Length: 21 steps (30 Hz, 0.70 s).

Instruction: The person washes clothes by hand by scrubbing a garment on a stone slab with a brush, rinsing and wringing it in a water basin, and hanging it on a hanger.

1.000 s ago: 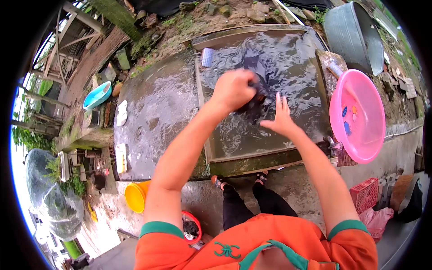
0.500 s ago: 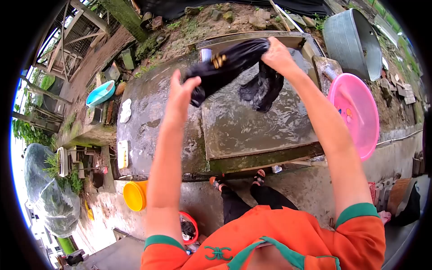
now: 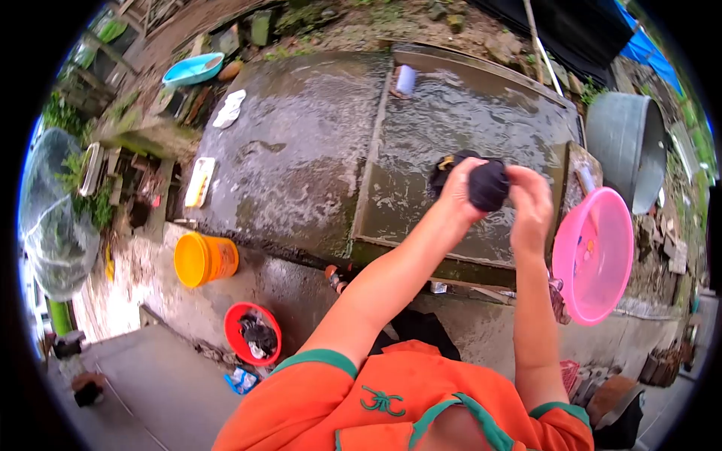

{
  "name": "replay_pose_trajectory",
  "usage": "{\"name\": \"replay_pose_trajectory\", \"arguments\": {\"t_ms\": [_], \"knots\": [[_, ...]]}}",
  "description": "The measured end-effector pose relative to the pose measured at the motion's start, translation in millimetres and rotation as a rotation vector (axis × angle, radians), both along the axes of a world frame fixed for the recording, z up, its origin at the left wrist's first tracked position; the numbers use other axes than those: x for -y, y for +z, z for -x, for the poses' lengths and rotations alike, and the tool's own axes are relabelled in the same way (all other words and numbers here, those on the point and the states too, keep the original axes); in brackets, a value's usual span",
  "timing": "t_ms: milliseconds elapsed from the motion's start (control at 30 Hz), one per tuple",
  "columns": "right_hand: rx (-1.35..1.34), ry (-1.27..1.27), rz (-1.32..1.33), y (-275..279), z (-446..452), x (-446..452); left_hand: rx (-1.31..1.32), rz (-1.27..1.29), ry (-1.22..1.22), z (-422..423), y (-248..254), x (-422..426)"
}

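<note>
A wet-looking black cloth [image 3: 489, 185] with a yellow mark, perhaps a garment, is bunched up over the water-filled basin [image 3: 367, 180]. My left hand [image 3: 460, 194] is wrapped around the bundle. At the bundle's right side, my right hand [image 3: 532, 201] has its fingers loosely curved and apart, the tips at the cloth's edge; whether they touch it is hard to tell. Below the bundle lies rippled, murky water.
A pink basin [image 3: 565, 252] stands right of the water, near a large metal tub [image 3: 613, 143]. On the wet slab [image 3: 301, 143] lie a white cloth [image 3: 229, 109] and a brush-like item [image 3: 199, 183]. A yellow bucket [image 3: 194, 259] and a red bucket [image 3: 235, 338] with dark cloth stand lower left.
The black cloth, stretched out between both hands before, is now gathered into a compact bundle. My hands have come close together, lower and to the right, and the view has shifted.
</note>
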State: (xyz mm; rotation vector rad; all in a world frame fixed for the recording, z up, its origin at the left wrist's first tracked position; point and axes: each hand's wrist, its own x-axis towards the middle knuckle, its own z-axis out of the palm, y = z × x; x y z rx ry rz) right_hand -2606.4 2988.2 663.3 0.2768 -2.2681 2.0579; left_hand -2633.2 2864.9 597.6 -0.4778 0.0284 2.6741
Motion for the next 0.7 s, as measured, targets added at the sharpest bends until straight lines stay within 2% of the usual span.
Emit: {"name": "replay_pose_trajectory", "arguments": {"t_ms": [67, 133, 167, 267, 333, 367, 400, 433, 467, 500, 533, 567, 600, 633, 667, 700], "knots": [[0.075, -0.575, 0.051, -37.9, 11.0, -30.9, -0.014, -0.152, 0.048, -3.0, 26.6, -4.8], [0.890, -0.535, 0.791, -15.1, -0.6, -5.5, -0.172, -0.229, 0.056, -14.3, 40.3, -5.8], [0.455, -0.038, 0.792, -51.8, -5.9, 5.5, -0.144, -0.308, 0.088, -24.0, 51.2, -11.1], [0.417, 0.207, 0.744, -90.0, 28.4, 7.0, -0.106, -0.543, 0.034, -61.5, 74.1, -17.7], [0.400, 0.363, 0.719, -112.2, 65.0, -1.4, -0.164, -0.334, 0.065, -84.6, 71.4, -9.4], [0.389, 0.434, 0.711, -121.7, 79.6, -5.3, -0.121, -0.324, 0.011, -89.7, 57.6, -4.2], [0.542, 0.464, 0.817, -119.7, 90.4, -6.2, -0.079, -0.317, -0.044, -93.7, 43.2, 0.7], [0.701, 0.474, 0.921, -117.9, 100.8, -7.4, -0.100, -0.118, -0.084, -94.1, 32.7, 6.9], [1.041, 0.430, 1.118, -105.9, 116.7, -5.1, -0.118, 0.079, -0.111, -91.1, 23.6, 14.4], [1.249, 0.616, 0.977, -120.2, 142.9, -10.5, -0.123, 0.272, -0.133, -89.8, 17.5, 20.6], [0.873, 0.424, 0.326, -158.8, 171.9, -27.5, -0.122, 0.629, -0.106, -88.6, 16.1, 23.4], [0.766, 0.183, 0.002, -137.5, 161.0, -3.3, -0.101, 0.989, -0.087, -85.4, 17.0, 25.6], [0.575, 0.283, -0.414, -117.8, 150.2, 26.7, -0.059, 1.350, -0.081, -82.7, 14.9, 29.4], [0.321, 0.305, -0.793, -115.5, 145.2, 52.3, -0.170, 1.497, -0.094, -79.7, 7.0, 35.7], [0.052, 0.383, -0.984, -98.8, 122.6, 75.9, -0.276, 1.641, -0.117, -78.5, -2.3, 40.0], [-0.091, 0.469, -1.247, -85.9, 111.2, 100.6, -0.248, 1.688, -0.183, -78.6, -9.0, 40.7]]}}
